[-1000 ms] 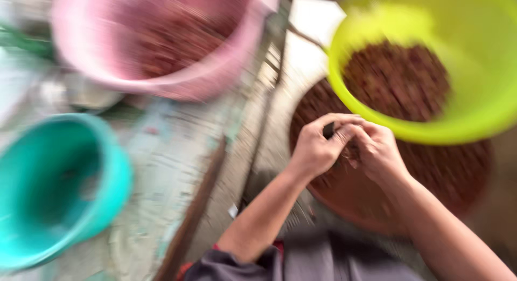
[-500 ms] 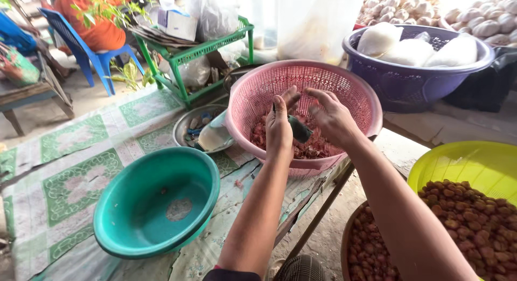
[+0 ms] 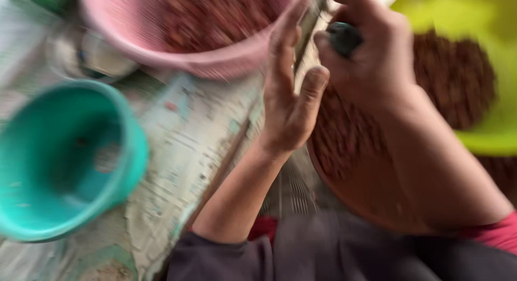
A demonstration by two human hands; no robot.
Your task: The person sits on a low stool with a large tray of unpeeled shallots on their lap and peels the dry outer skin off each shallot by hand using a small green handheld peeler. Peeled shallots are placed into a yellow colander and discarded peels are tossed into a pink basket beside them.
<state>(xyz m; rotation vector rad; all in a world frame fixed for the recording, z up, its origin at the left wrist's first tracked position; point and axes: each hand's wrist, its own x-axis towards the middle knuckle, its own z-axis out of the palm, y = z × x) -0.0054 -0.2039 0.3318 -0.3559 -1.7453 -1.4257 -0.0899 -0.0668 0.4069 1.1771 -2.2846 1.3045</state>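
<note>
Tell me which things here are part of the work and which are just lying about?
In use:
right hand gripping a small dark tool
left hand, open
brown tub of reddish-brown pieces
pink basket
yellow-green bowl

Lying about:
teal bowl
patterned table cover

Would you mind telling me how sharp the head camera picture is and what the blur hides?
Head view: heavy motion blur throughout; the pink basket, teal bowl and yellow-green bowl smear, their reddish-brown contents show no detail; the left hand is open, the right hand grips a small dark object too blurred to identify; soft daylight, no glare.
</note>
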